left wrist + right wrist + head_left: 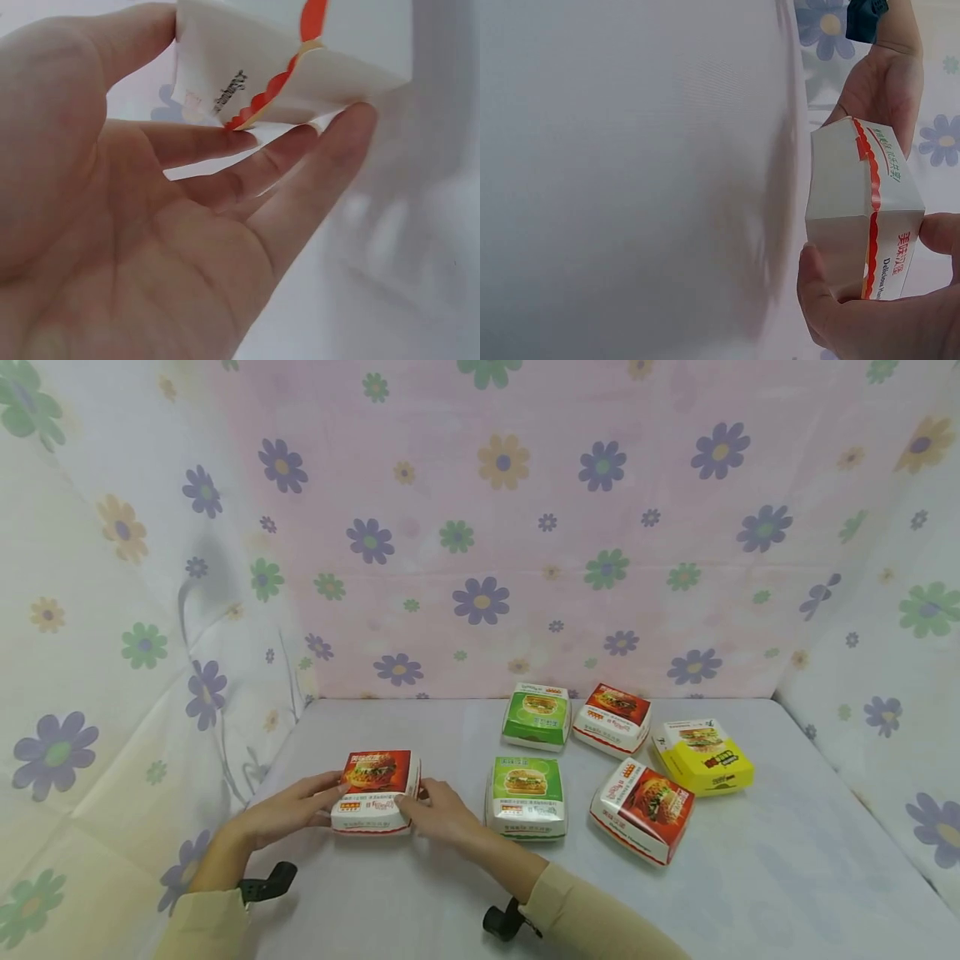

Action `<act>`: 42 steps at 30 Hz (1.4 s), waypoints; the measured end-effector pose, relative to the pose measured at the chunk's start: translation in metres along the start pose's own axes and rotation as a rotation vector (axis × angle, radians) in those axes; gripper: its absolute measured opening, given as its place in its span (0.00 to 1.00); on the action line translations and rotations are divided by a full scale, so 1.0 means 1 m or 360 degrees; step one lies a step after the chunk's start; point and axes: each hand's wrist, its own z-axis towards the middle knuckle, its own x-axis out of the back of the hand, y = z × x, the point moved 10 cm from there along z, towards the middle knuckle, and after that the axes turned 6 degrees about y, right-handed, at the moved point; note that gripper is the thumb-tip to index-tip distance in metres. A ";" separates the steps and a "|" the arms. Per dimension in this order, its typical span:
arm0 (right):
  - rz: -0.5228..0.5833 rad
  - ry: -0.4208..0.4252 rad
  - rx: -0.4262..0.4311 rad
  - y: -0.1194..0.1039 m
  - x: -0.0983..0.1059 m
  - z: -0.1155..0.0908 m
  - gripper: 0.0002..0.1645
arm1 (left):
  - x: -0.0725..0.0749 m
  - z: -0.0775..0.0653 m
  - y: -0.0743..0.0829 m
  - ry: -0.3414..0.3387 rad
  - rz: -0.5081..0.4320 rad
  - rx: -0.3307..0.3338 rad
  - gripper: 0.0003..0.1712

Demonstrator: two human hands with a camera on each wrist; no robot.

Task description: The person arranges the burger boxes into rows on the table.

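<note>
Both hands hold a red-topped burger box [375, 781] over the left part of the table. My left hand [285, 810] grips its left side; in the left wrist view the thumb touches one wall of the box [247, 60] and the fingertips reach under its base. On the opposite side, my right hand [446, 810] pinches the box, thumb near the front corner. The right wrist view shows the white lower half of the box [840, 184] with a red scalloped edge, between the right fingers [815, 289] and thumb. Its lid is closed.
Right of the hands stand two green burger boxes [523, 797], one behind the other, two more red boxes [643, 810] and a yellow one [705, 756]. The nearer green box is close to my right forearm. Flowered cloth [480, 527] hangs around the white table [420, 893].
</note>
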 end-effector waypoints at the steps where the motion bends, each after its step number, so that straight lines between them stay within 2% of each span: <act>1: -0.0001 0.0001 0.0008 -0.002 0.002 0.000 0.37 | 0.001 0.000 0.002 0.0018 0.0008 0.0000 0.44; 5: -0.0008 -0.0005 0.0028 -0.009 0.009 0.001 0.36 | 0.002 0.002 0.012 0.0078 0.0040 -0.0016 0.44; 14: 0.0002 -0.0008 0.0084 -0.021 0.024 0.004 0.34 | 0.002 0.012 0.033 0.0178 0.0009 -0.0152 0.42; 20: 0.0017 0.0004 0.0072 -0.027 0.038 0.008 0.33 | 0.002 0.017 0.049 0.0257 0.0005 -0.0209 0.42; 25: 0.0036 0.0007 0.0069 -0.031 0.050 0.012 0.31 | 0.003 0.026 0.063 0.0334 0.0014 -0.0248 0.42; 36: 0.0001 -0.0016 0.0056 -0.036 0.075 0.026 0.29 | 0.002 0.048 0.090 0.0431 0.0060 -0.0303 0.40; 42: 0.0029 -0.0015 0.0079 -0.041 0.090 0.037 0.28 | 0.006 0.062 0.102 0.0568 0.0060 -0.0298 0.39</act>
